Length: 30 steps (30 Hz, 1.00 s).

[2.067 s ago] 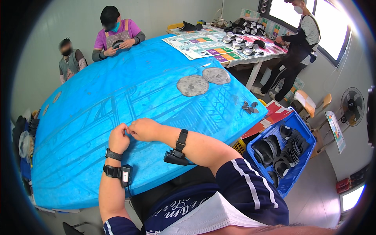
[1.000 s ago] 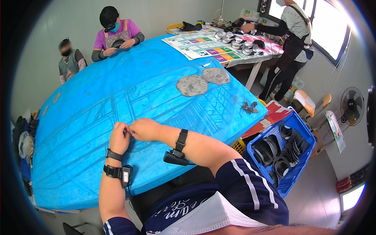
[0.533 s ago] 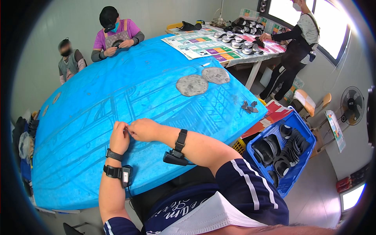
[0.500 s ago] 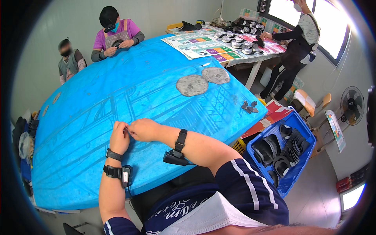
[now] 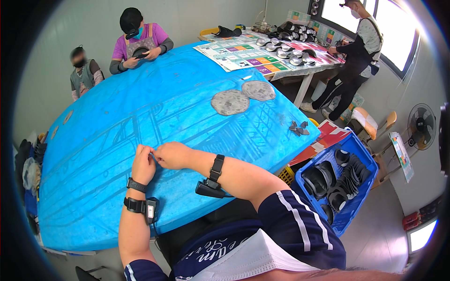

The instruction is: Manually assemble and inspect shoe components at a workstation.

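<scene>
My left hand (image 5: 143, 165) and my right hand (image 5: 172, 155) meet over the blue-covered table (image 5: 93, 187), fingertips pressed together. Both hands are closed, the fingers curled in a pinch. Whatever lies between the fingertips, if anything, is too small or hidden to make out. Dark straps with small devices sit on both forearms, and a wristband (image 5: 137, 185) is on my left wrist. Farther off on the same cover lie two grey, blotchy round pads (image 5: 229, 102), their edges touching. Several small dark pieces (image 5: 298, 128) lie in a heap near the right corner.
A blue crate (image 5: 361, 206) of curved black parts stands right of the table, beside a yellow basket (image 5: 286, 175). Across the table, a person in purple (image 5: 154, 37) holds a dark part. Another person (image 5: 363, 51) stands at a second table (image 5: 229, 54) holding shiny curved parts. A fan (image 5: 422, 122) stands far right.
My hands stay in nearly the same place. The person in purple has turned the dark part. At the second table, the standing person has moved their hands and straightened a little.
</scene>
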{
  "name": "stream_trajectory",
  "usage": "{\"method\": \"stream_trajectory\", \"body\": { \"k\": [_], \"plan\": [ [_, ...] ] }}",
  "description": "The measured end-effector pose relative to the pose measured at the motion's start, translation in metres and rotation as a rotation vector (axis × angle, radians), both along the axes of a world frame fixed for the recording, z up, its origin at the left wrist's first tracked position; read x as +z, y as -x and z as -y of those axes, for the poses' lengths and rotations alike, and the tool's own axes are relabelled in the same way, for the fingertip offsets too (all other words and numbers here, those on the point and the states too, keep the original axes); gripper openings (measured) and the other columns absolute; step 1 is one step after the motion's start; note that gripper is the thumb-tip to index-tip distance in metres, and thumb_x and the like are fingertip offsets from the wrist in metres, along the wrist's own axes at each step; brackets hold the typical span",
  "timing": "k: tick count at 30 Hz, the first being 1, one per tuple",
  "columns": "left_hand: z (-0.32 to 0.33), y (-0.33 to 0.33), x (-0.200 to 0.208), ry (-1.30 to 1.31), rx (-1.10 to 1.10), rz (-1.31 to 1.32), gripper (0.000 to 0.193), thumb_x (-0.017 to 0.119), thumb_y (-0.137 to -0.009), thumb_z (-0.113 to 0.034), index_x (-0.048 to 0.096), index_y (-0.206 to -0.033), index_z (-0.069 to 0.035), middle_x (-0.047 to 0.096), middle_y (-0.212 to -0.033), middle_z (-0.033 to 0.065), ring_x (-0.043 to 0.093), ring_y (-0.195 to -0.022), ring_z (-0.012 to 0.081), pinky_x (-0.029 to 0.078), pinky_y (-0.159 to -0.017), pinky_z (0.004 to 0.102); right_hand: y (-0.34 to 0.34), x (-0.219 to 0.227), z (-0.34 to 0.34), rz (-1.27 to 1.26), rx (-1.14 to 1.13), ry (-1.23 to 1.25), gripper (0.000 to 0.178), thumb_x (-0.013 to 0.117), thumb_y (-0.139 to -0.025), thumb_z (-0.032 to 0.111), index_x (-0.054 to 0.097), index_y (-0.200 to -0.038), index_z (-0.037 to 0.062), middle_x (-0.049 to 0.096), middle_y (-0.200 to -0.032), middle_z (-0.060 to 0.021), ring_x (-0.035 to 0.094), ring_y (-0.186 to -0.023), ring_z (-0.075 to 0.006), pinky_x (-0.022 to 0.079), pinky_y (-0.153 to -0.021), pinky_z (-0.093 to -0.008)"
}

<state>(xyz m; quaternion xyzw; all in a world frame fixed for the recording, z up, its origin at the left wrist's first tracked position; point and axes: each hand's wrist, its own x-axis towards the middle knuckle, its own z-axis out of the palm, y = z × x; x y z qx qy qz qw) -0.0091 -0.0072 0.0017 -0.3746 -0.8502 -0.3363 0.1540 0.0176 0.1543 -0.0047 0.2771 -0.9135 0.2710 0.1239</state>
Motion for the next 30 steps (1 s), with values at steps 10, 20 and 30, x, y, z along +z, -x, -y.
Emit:
{"method": "stream_trajectory", "body": {
  "k": [10,20,30],
  "plan": [
    [0.0016,0.002,-0.0027,0.004,-0.005,0.005,0.019,0.048,-0.072,0.01,0.052,-0.086,-0.001,0.046,-0.084,0.0151,0.05,-0.073,0.0315,0.042,-0.063,0.0368,-0.0003,0.0006,0.0008,0.007,0.003,-0.009,0.009,0.056,-0.074,0.015,0.059,-0.076,0.007,0.061,-0.078,-0.0099,0.06,-0.075,-0.0305,0.047,-0.065,-0.0428],
    [0.0006,0.0,-0.0014,0.025,-0.007,0.053,0.018,0.056,-0.068,0.005,0.051,-0.083,-0.002,0.046,-0.08,0.0135,0.049,-0.073,0.0312,0.041,-0.062,0.0373,0.0004,-0.0013,0.0019,0.007,-0.019,-0.016,0.006,0.055,-0.073,0.014,0.06,-0.073,0.0096,0.062,-0.078,-0.0095,0.061,-0.076,-0.0299,0.048,-0.064,-0.0427],
    [0.0025,0.0038,-0.0056,0.066,-0.039,-0.014,0.03,0.048,-0.057,0.011,0.051,-0.084,-0.002,0.044,-0.074,0.0109,0.045,-0.068,0.0264,0.038,-0.06,0.0344,-0.0003,-0.0008,0.0018,0.043,-0.022,-0.05,0.008,0.056,-0.074,0.016,0.062,-0.075,0.0108,0.063,-0.08,-0.0093,0.061,-0.077,-0.0293,0.048,-0.065,-0.0423]
  ]
}}
